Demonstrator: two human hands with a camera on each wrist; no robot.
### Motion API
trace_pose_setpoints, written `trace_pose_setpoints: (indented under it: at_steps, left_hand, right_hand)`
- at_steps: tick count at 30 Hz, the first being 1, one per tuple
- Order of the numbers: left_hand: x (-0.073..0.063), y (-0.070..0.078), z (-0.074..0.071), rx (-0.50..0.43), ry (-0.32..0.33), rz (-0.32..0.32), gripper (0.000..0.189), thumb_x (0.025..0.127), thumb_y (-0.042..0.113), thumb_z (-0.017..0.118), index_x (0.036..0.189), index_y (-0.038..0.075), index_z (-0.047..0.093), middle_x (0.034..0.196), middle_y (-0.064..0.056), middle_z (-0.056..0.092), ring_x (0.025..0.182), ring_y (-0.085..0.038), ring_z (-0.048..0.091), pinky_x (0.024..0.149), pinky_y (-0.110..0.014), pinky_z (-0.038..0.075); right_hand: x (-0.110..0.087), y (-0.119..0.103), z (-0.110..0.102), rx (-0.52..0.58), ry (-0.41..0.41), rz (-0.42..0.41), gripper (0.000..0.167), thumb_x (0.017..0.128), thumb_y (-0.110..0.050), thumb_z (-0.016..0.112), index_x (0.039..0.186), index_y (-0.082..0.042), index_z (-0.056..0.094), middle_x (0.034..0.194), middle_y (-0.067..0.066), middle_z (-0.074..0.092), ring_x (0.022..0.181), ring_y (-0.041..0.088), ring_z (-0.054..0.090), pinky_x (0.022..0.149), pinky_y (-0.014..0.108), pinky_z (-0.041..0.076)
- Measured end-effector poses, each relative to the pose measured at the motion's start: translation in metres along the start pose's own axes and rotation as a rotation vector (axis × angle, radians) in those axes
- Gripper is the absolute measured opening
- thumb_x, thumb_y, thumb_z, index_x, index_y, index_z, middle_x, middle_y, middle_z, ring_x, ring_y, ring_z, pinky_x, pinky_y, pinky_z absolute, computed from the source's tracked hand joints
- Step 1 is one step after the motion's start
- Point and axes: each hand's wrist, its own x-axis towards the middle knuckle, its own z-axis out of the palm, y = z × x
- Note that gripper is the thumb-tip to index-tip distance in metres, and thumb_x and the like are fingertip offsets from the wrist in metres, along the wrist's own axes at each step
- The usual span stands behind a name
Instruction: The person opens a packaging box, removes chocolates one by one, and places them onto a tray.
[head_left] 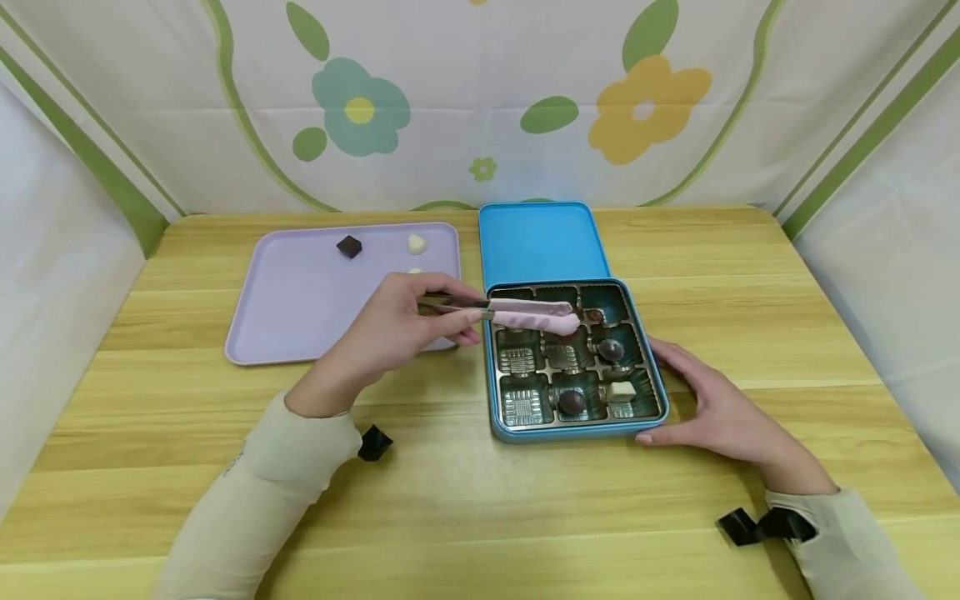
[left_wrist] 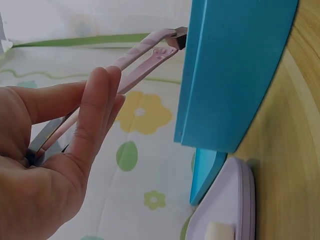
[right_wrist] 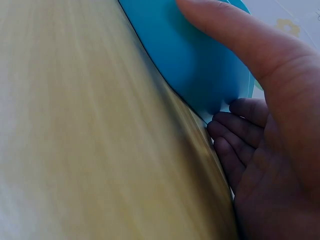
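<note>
My left hand [head_left: 397,321] pinches tongs [head_left: 536,321] with pale pink tips, held over the back of the blue tin [head_left: 495,400]. In the left wrist view, a dark brown chocolate [left_wrist: 179,38] sits at the tips, close to the tin's rim. My right hand [head_left: 716,417] touches the tin at its front right corner, thumb and fingertips against its sides. Inside the tin's divided insert lie a round dark chocolate [head_left: 572,403], a white square chocolate [head_left: 621,391] and a shiny dark one [head_left: 611,350]. The tongs hide part of the back compartments.
A lilac tray [head_left: 300,292] lies to the left, bearing a dark square chocolate [head_left: 349,247], a white heart-shaped one [head_left: 416,243] and another white piece [head_left: 415,271], partly hidden by my left hand. Behind the tin is its blue lid [head_left: 540,242]. A patterned curtain [head_left: 465,92] closes off the back.
</note>
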Motion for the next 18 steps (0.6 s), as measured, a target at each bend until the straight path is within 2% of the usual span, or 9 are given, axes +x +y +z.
trace_pose_setpoints:
  at_steps: [4,10,14,18]
  left_hand:
    - [-0.005,-0.004,-0.011,-0.053,0.049,-0.019,0.024,0.101,0.004,0.074,0.125,-0.003,0.074,0.106,-0.023,0.079,0.084,-0.021,0.082,0.087,-0.045,0.068]
    - [-0.014,-0.011,-0.026,-0.081,0.101,-0.042,0.028,0.101,0.007,0.076,0.127,-0.002,0.074,0.112,-0.017,0.079,0.088,-0.025,0.083,0.090,-0.041,0.068]
    - [-0.023,-0.015,-0.038,-0.068,0.142,-0.031,0.029,0.100,0.008,0.077,0.127,-0.002,0.073,0.111,-0.016,0.079,0.089,-0.026,0.083,0.091,-0.040,0.068]
    - [-0.030,-0.015,-0.052,-0.075,0.192,-0.004,0.031,0.100,0.008,0.078,0.126,-0.006,0.072,0.108,-0.014,0.081,0.087,-0.023,0.083,0.088,-0.038,0.068]
  right_hand:
    - [0.001,0.001,-0.001,-0.003,0.000,-0.013,0.125,0.066,-0.026,0.106,0.168,-0.039,0.034,0.168,0.000,0.046,0.147,-0.013,0.034,0.111,0.000,0.024]
    - [0.003,0.003,-0.002,-0.007,-0.001,-0.030,0.126,0.066,-0.025,0.107,0.168,-0.037,0.035,0.167,0.001,0.047,0.146,-0.014,0.034,0.110,-0.001,0.025]
    - [0.004,0.003,-0.002,-0.007,-0.002,-0.037,0.126,0.066,-0.024,0.107,0.168,-0.037,0.035,0.166,0.001,0.047,0.146,-0.014,0.034,0.110,-0.001,0.025]
    - [0.003,0.003,-0.001,-0.007,0.000,-0.038,0.126,0.066,-0.024,0.106,0.168,-0.037,0.035,0.166,0.001,0.047,0.146,-0.015,0.034,0.110,-0.002,0.025]
